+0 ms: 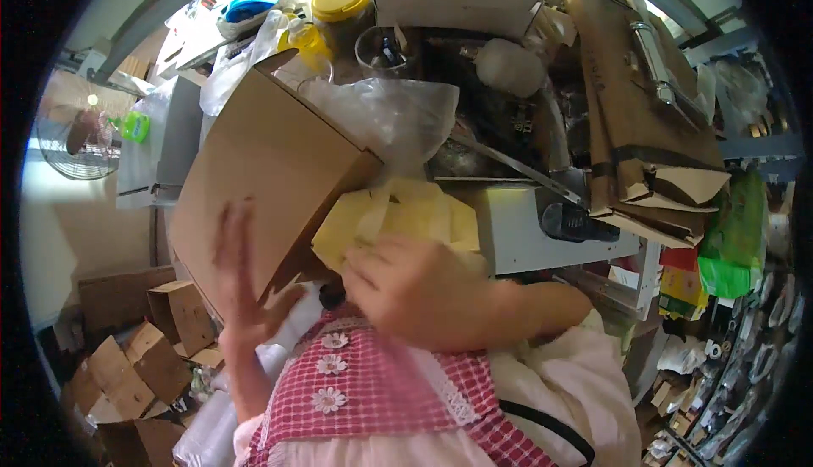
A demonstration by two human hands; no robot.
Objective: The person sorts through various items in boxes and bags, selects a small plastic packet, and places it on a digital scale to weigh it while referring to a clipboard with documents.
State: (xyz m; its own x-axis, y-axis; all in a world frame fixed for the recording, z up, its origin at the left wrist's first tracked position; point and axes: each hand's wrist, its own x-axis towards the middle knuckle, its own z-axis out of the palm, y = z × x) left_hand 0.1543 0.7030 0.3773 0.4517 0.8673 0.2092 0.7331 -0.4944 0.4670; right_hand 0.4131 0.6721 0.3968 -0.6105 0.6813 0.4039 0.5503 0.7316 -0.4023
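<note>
A large brown cardboard box (267,162) stands tilted in front of me on the left. My left hand (243,281) is held up against its near side, fingers stretched out and thumb apart; the fingertips are smeared by motion. Whether the palm presses on the cardboard I cannot tell. Just right of the box lies a pale yellow, many-sided piece (406,213) with flat facets and a lighter strip over it; its exact kind is unclear. My right hand (406,276) is closed at its near edge, the curled fingers gripping there.
Clear plastic bags (389,120) lie behind the box. A yellow-lidded jar (340,10) and a cup (381,50) of small items stand farther back. Folded cardboard (618,111) leans at right, near a black handheld device (578,223). Cartons (140,365) pile up at lower left; a fan (80,141) stands beyond.
</note>
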